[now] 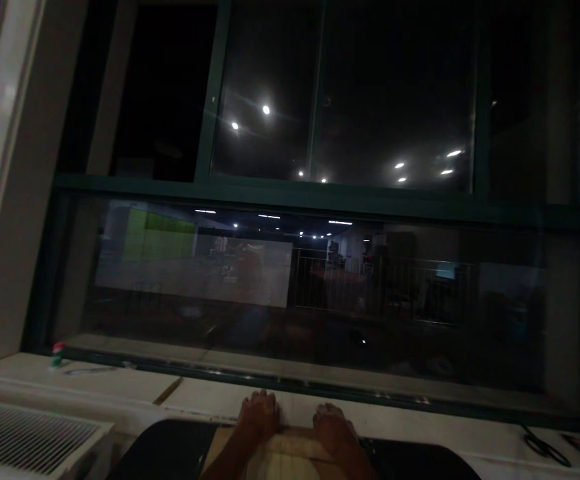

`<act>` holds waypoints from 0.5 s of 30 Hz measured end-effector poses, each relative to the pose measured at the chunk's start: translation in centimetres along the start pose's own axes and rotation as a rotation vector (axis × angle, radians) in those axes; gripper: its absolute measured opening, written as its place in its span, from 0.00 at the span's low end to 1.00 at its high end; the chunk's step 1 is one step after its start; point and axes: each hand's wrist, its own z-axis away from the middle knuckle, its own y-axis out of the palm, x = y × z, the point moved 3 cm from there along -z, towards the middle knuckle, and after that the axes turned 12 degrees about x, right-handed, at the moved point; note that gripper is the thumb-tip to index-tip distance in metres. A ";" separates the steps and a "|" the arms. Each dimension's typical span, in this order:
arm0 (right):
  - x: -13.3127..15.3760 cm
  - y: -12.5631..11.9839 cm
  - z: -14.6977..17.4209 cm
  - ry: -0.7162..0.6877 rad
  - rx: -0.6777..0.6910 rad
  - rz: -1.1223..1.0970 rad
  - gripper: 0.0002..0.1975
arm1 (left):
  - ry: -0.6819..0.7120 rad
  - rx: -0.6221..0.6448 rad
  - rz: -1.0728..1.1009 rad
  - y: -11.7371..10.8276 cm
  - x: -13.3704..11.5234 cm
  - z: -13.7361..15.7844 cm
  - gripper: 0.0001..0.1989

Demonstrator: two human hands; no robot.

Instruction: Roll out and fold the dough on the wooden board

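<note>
At the bottom of the head view both of my hands rest side by side, palms down. My left hand (257, 415) and my right hand (334, 427) press on a pale, flat sheet or board (295, 445) that lies over a dark rounded surface (170, 448). Their fingers point toward the white window sill (210, 397). The fingers are curled down onto the pale piece; the dim light hides whether they grip its edge.
A large dark window (320, 267) with a green frame fills the view and reflects room lights. A small red and green object (57, 353) stands at the sill's left. Black scissors (545, 447) lie at the right. A white vent grille (25, 430) sits at lower left.
</note>
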 end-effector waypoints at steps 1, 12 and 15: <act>0.1 0.1 0.5 -0.027 0.012 0.011 0.17 | -0.009 -0.010 0.000 0.0 0.0 0.6 0.16; 1.9 -1.0 8.0 0.061 0.025 0.024 0.25 | 0.025 -0.178 0.004 1.0 -0.7 7.6 0.23; 2.7 -1.1 10.3 0.030 0.020 0.013 0.26 | 0.101 -0.212 -0.017 1.2 -0.8 9.7 0.23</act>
